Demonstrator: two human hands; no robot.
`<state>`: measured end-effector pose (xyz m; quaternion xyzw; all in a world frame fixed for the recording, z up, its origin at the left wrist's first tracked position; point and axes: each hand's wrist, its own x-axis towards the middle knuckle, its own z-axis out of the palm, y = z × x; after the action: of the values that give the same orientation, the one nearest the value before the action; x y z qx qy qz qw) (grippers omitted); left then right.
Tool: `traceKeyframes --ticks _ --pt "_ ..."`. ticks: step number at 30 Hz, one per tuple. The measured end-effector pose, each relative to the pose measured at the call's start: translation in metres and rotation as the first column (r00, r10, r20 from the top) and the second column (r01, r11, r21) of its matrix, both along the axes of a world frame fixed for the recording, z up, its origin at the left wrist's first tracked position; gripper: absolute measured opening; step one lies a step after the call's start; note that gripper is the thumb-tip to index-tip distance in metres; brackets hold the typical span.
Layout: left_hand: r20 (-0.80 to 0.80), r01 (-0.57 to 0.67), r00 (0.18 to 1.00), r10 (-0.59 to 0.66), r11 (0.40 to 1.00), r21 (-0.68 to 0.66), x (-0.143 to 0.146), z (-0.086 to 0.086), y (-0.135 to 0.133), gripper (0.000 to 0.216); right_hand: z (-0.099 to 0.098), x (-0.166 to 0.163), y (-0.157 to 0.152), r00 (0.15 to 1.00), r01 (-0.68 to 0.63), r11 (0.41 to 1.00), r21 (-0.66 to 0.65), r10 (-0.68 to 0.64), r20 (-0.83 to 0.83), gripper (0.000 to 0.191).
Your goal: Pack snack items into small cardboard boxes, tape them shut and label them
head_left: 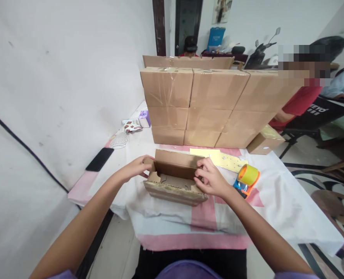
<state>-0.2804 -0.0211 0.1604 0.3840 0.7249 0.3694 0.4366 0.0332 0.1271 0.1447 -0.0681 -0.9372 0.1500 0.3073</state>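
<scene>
An open cardboard box (175, 193) sits on the cloth-covered table in front of me, its long back flap standing up and its inside visible. My left hand (137, 167) grips the short flap at the box's left end, thumb and fingers bent around the cardboard. At the opposite end, my right hand (210, 177) has its fingers curled over the right flap; part of that flap is hidden by them. Just right of my right hand lies a tape dispenser (249, 176) with a roll of yellow tape. Behind the box is a yellow sheet (221, 158) with small marks or holes.
Stacked closed cardboard boxes (209, 93) form a wall at the back of the table. Another box (265, 140) stands at their right. A black phone (100, 159), a white perforated piece (119, 140) and a purple pack (144, 119) lie left. A person in red (301, 100) is beyond.
</scene>
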Motion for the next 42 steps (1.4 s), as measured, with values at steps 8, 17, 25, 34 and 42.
traceKeyframes --ticks 8,17,25,34,42 --pt "0.248 -0.218 0.947 0.203 0.975 0.036 0.0 -0.033 -0.026 0.079 -0.065 0.055 -0.019 0.941 0.261 0.954 -0.147 -0.285 -0.184 0.043" --pt "-0.402 0.119 0.894 -0.198 0.97 -0.213 0.024 0.014 0.02 0.088 -0.003 0.022 -0.027 0.999 0.02 0.995 0.093 -0.025 0.046 0.02" --pt "0.135 0.252 0.961 -0.239 0.964 -0.083 -0.011 0.018 0.005 0.051 -0.025 0.041 -0.033 0.983 0.013 0.995 -0.1 -0.031 -0.179 0.029" --pt "0.397 0.033 0.918 0.009 0.994 -0.1 -0.014 -0.048 -0.024 0.049 -0.05 0.073 -0.055 0.94 0.103 0.798 -0.593 -0.273 -0.205 0.033" --pt "0.298 0.061 0.953 -0.056 0.998 -0.005 -0.02 -0.068 -0.022 0.043 -0.133 0.096 -0.071 0.808 0.34 0.53 -0.777 -0.588 -0.048 0.063"
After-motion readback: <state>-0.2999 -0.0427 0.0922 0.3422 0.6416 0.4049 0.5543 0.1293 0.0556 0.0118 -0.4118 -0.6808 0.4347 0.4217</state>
